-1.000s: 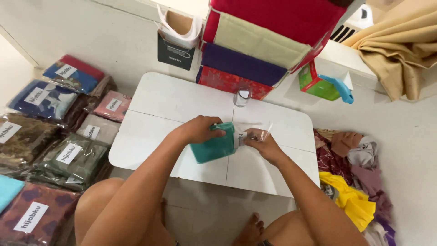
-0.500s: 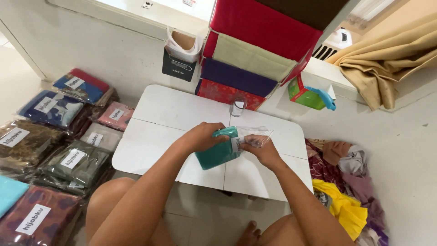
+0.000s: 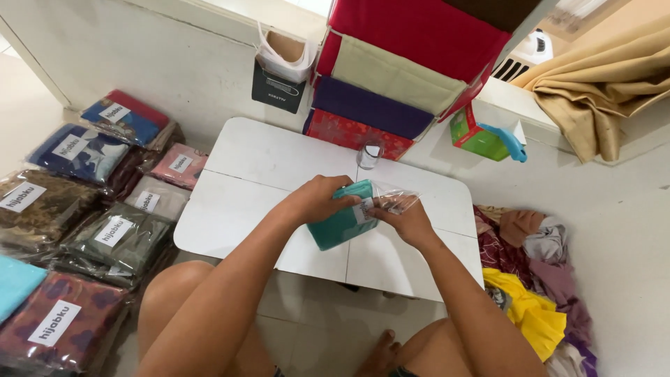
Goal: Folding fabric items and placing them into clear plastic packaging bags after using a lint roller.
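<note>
Left hand [image 3: 317,199] fingers clamp the folded teal cloth [image 3: 342,222] above the white folding table [image 3: 237,202]; right hand [image 3: 405,218] fingers pinch the clear plastic bag [image 3: 398,199] at its right end

Low white folding table [image 3: 244,202] on pale tiled floor [image 3: 621,230], daylight.

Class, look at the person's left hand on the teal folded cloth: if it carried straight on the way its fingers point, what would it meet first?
Probably the clear plastic bag pinched by the right hand: the left hand points rightward across the teal folded cloth, though depth is uncertain.
</note>
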